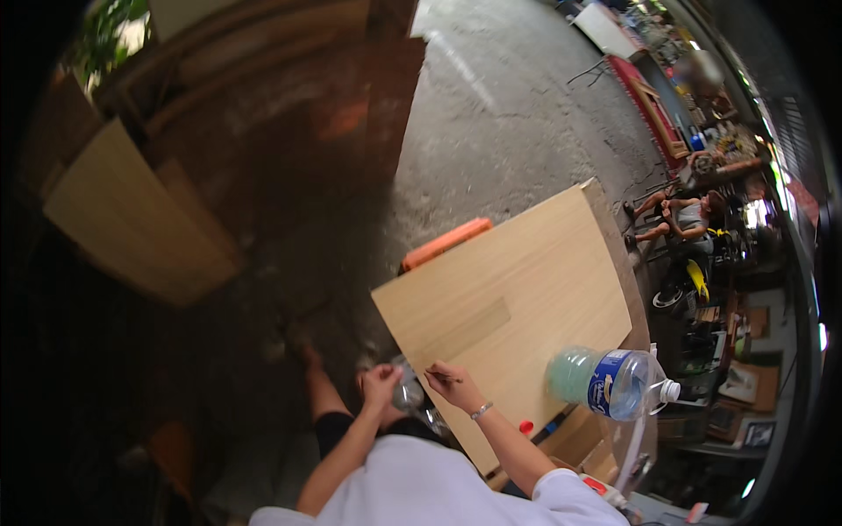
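A person in a white shirt (456,482) works with both hands low in the view, at the near left edge of a pale wooden board (526,289). The board is flat, straight-edged and smooth, with fine grain and a darker rectangular patch. The right hand (452,384), with a metallic bracelet (481,410) at its wrist, is over the board's edge, fingers curled around a thin, dark item (449,378). The left hand (383,384) is just beside the board, thumb and fingertips drawn together; whether they grip anything, I cannot tell. Between the hands is a clear, glossy, rounded object (408,394), partly hidden.

To the right, a large see-through bottle (605,383) has a blue label, a greenish lower part and a white cap. Near it are a small red piece (525,427) and a blue-and-black stick (553,425). An orange, long-shaped object (447,244) pokes out past the far edge.

Beneath the board shows a brown counter (628,263). Beyond is a rough, grey concrete floor (500,114); dark brown wooden panels (289,114) stand at left. At right, another person (688,215) sits near a yellow-and-black motorbike (695,279) and cluttered shelves.
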Available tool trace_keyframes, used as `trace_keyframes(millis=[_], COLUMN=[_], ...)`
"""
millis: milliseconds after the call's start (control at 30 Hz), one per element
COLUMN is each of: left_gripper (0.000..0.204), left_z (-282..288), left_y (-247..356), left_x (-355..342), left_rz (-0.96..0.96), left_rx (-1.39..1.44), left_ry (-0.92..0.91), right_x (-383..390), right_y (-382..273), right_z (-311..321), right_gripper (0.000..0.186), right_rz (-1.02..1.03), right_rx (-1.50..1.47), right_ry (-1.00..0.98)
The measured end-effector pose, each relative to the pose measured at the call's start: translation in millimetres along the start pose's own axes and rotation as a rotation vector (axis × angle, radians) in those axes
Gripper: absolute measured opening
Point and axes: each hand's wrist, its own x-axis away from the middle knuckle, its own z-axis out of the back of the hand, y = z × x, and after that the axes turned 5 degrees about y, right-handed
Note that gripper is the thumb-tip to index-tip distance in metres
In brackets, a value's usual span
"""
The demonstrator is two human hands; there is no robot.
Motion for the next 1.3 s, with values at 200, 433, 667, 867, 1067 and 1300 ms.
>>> trace_keyframes(millis=[200,433,667,867,1067,1300], left_gripper=[0.013,0.014,0.015,0.018,0.017,0.017], left_z=[32,51,16,-6,-20,-22], left_y=[1,-8,0,15,11,12], left_x=[1,2,10,12,6,4], left_rz=[0.015,0.168,0.100,0.109,0.097,0.131], left_rx=[0.039,0.061,0.070,0.005,-0.037,-0.031], left_ry=[-0.048,-0.006,-0.017,0.033,0.091,0.094], right_x=[-32,-33,-37,-35,-36,-33], right_y=[44,53,46,48,54,45], right_z=[-11,-13,-11,-13,-15,-12], right_gripper=[0.017,0.021,0.020,0.021,0.020,0.019], right_rz=[-0.301,-0.291,-0.339,-0.316,-0.315,-0.293], right_rx=[-0.274,-0.413,-0.391,-0.416,-0.386,-0.405], right_ry=[0.115,0.124,0.131,0.168,0.153,0.197])
